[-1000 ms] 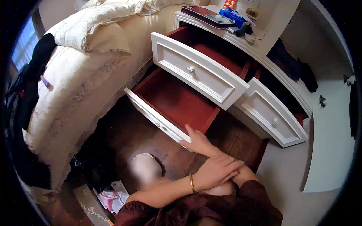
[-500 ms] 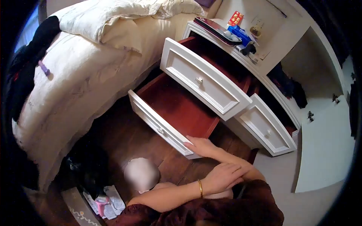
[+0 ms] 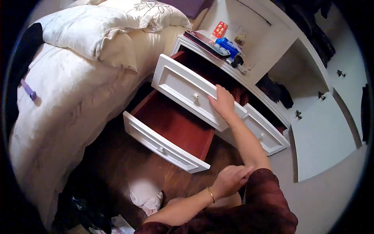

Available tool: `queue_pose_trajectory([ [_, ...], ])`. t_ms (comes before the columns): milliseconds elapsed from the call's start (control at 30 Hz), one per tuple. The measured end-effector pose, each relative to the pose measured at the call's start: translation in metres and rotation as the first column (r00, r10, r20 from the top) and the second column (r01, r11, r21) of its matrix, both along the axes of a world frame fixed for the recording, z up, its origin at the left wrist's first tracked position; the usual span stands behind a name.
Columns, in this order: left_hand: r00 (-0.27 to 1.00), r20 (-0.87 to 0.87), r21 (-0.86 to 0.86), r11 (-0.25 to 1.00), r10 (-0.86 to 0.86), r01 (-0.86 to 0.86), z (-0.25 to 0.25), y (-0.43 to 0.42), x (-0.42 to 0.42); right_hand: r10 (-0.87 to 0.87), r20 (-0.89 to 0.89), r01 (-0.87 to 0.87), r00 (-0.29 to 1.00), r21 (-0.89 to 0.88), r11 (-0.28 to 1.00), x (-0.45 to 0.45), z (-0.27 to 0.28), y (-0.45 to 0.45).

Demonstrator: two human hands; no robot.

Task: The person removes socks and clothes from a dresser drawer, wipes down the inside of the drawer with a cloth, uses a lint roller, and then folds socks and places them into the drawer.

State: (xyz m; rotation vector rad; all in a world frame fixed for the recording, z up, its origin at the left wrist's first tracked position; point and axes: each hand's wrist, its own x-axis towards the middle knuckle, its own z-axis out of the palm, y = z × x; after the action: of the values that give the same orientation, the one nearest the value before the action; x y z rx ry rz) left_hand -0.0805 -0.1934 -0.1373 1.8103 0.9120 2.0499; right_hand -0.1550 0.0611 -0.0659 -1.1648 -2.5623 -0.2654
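Observation:
My right hand is hooked over the top edge of the upper white drawer front, near its right end. This drawer is pulled out, as is the lower drawer, whose red-brown inside shows no contents. With a gold bracelet at the wrist, my left hand is bent round my right arm near the elbow, at the edge of the dark red sleeve. Another white drawer stands partly out to the right.
A bed with pale bedding fills the left, with a purple object on it. A blue packet and a red packet are on the cabinet top. A cabinet door hangs at the right. Pale cloth lies low, near my left forearm.
My right hand has moved up from the lower drawer's edge to the upper drawer's edge. My left hand stays on my right arm, now nearer the sleeve. The view has shifted.

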Motion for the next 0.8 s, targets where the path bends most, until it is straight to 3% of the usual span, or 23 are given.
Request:
queue_pose_trajectory([
  [167,0.999,-0.021,0.020,0.999,0.043,-0.042,-0.013,0.004,-0.006,0.017,0.021,-0.019,1.000,0.113,0.993,0.004,-0.006,-0.006],
  [333,0.998,-0.030,-0.043,0.998,-0.056,0.055,-0.002,0.003,-0.013,0.080,0.007,-0.080,0.997,0.137,0.987,0.009,-0.005,-0.034],
  [367,0.997,-0.010,-0.092,0.993,-0.074,0.073,-0.001,0.000,-0.014,0.145,-0.024,-0.136,0.989,0.234,0.963,0.014,-0.013,-0.032],
  [433,1.000,0.023,0.025,1.000,-0.006,0.005,-0.008,0.002,-0.001,0.223,-0.068,-0.188,0.973,0.333,0.924,0.020,-0.021,-0.042],
  [533,0.994,-0.107,-0.025,1.000,-0.005,0.002,0.017,-0.018,-0.023,0.370,-0.050,-0.333,0.928,0.338,0.881,0.022,-0.026,-0.049],
  [567,0.991,-0.134,-0.066,0.997,0.016,-0.025,0.017,-0.023,-0.034,0.283,-0.036,-0.258,0.958,0.312,0.914,0.017,-0.025,-0.059],
  [633,0.984,-0.178,-0.123,0.992,0.019,-0.041,0.015,-0.042,-0.051,0.299,-0.045,-0.272,0.953,0.307,0.912,0.015,-0.026,-0.073],
  [667,0.998,0.048,-0.188,0.982,0.042,-0.033,-0.003,-0.054,-0.066,0.286,-0.042,-0.263,0.957,0.287,0.921,0.014,-0.024,-0.079],
  [733,0.915,-0.403,-0.608,0.751,-0.012,-0.257,-0.028,-0.087,-0.126,0.329,-0.036,-0.307,0.944,0.271,0.912,0.014,-0.023,-0.090],
  [767,0.894,-0.266,-0.590,0.673,0.360,-0.446,-0.070,-0.108,-0.133,0.350,-0.039,-0.327,0.936,0.274,0.904,0.017,-0.022,-0.094],
  [800,0.829,-0.222,-0.772,0.427,0.513,-0.471,-0.097,-0.131,-0.145,0.352,-0.041,-0.330,0.935,0.259,0.908,0.019,-0.022,-0.098],
])
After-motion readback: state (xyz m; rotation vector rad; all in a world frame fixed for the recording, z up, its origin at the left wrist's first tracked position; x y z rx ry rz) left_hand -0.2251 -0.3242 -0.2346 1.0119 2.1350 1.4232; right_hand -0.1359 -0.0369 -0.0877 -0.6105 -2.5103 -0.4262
